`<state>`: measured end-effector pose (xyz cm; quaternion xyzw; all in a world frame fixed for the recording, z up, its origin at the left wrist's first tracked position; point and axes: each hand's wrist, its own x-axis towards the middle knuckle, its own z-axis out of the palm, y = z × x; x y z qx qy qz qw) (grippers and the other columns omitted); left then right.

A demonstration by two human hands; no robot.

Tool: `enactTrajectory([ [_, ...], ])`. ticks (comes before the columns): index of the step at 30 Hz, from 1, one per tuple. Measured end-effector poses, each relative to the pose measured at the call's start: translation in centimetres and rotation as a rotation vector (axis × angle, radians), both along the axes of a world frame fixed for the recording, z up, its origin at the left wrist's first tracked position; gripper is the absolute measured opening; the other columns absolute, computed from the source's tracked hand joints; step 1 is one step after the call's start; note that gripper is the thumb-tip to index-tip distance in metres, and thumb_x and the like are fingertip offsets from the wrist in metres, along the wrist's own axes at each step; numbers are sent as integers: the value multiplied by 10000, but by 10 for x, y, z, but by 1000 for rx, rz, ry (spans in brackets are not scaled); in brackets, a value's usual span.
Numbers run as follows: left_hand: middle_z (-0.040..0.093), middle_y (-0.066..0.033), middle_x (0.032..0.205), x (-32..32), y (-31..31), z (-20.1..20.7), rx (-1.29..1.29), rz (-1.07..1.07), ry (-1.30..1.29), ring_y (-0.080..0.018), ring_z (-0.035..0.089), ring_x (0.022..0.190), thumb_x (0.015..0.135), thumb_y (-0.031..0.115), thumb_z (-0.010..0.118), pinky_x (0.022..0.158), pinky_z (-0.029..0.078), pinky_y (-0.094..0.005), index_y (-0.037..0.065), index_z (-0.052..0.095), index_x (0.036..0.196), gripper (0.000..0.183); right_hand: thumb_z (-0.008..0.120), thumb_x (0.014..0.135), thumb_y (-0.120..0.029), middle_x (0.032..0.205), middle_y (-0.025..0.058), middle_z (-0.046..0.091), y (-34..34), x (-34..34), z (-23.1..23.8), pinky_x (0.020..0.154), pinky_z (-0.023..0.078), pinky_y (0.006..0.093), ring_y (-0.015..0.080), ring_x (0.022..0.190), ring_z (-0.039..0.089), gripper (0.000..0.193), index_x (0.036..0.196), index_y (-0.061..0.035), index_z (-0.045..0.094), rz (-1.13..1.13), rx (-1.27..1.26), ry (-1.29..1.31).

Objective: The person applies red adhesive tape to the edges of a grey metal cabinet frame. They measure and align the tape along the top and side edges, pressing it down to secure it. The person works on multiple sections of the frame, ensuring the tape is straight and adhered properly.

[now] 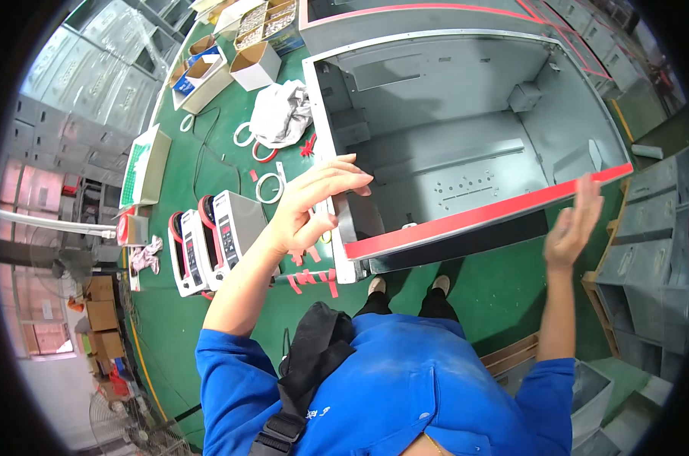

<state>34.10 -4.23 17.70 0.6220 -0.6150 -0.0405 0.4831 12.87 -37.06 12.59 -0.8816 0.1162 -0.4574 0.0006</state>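
Observation:
A large grey metal box with its open side up lies in front of me. Along its near rim runs a strip of red tape, its right end reaching the far right corner. My left hand is over the box's left rim, fingers stretched out and thumb apart, with nothing visible in it. Fingers straight and upright, my right hand is at the strip near its right end; fingertips overlap the tape in view, and whether they press on it I cannot tell.
Short red tape pieces hang at the green table's near edge. Left of the box are tape rolls, a white cloth and two tape dispensers. Small boxes stand farther back. Stacked grey metal cases are at right.

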Motion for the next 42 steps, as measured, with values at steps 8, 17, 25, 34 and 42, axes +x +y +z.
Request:
enactTrajectory([
  [8, 585, -98, 817, 22, 2, -6, -78, -150, -80, -264, 551, 835, 833, 266, 490, 919, 361, -431, -8, 553, 1062, 362, 365, 901, -300, 1253, 195, 442, 153, 23, 7, 1014, 238, 470, 342, 1206, 375, 467, 1201, 50, 442, 159, 58, 147],
  [17, 585, -135, 888, 45, -3, -1, -76, -232, -227, -286, 549, 907, 821, 417, 485, 937, 345, -455, -37, 551, 1042, 509, 525, 812, -304, 1141, 119, 545, 265, 35, 7, 963, 329, 428, 308, 1097, 488, 371, 1055, -27, 563, 608, 85, 297],
  [25, 492, -79, 719, 68, -9, 11, 21, -291, -561, -262, 475, 693, 546, 391, 746, 654, 392, -346, 24, 557, 772, 471, 504, 813, -106, 1242, 243, 393, 229, 7, 0, 975, 309, 451, 404, 1172, 368, 437, 1188, 82, 379, 163, 439, -75],
  [34, 493, -55, 670, 8, -10, 8, -10, -166, -525, -234, 477, 642, 503, 375, 757, 626, 383, -329, 36, 549, 731, 459, 615, 765, -176, 1297, 253, 322, 246, -20, -7, 982, 311, 426, 370, 1187, 355, 625, 1261, 54, 311, 227, 542, -110],
  [42, 406, -30, 589, -40, -22, 3, -31, -133, -500, -211, 408, 555, 519, 374, 744, 546, 312, -314, 66, 498, 659, 418, 635, 774, -228, 1277, 283, 321, 247, -53, -17, 971, 322, 428, 380, 1177, 362, 633, 1239, 51, 307, 112, 503, -125],
])
